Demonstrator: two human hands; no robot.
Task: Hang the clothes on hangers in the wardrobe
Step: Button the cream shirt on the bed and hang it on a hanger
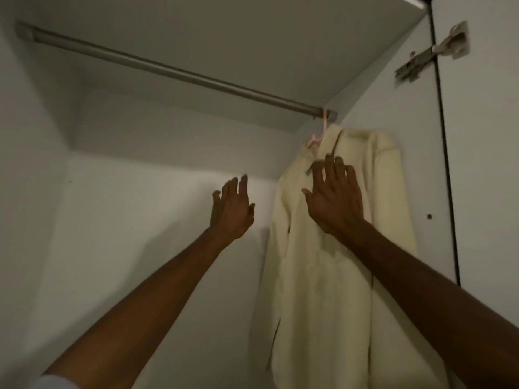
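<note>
A cream shirt (317,276) hangs on a pink hanger (318,136) at the right end of the metal rail (174,71) inside the white wardrobe. My right hand (335,197) is raised in front of the shirt's upper chest with fingers spread and straight, just below the collar; whether it touches the cloth is unclear. My left hand (231,207) is lifted in the air to the left of the shirt, fingers relaxed, holding nothing.
The wardrobe's right side wall (398,108) stands close behind the shirt. A door with a metal hinge (432,51) is open at the far right. The rail runs bare from the hanger to the left wall.
</note>
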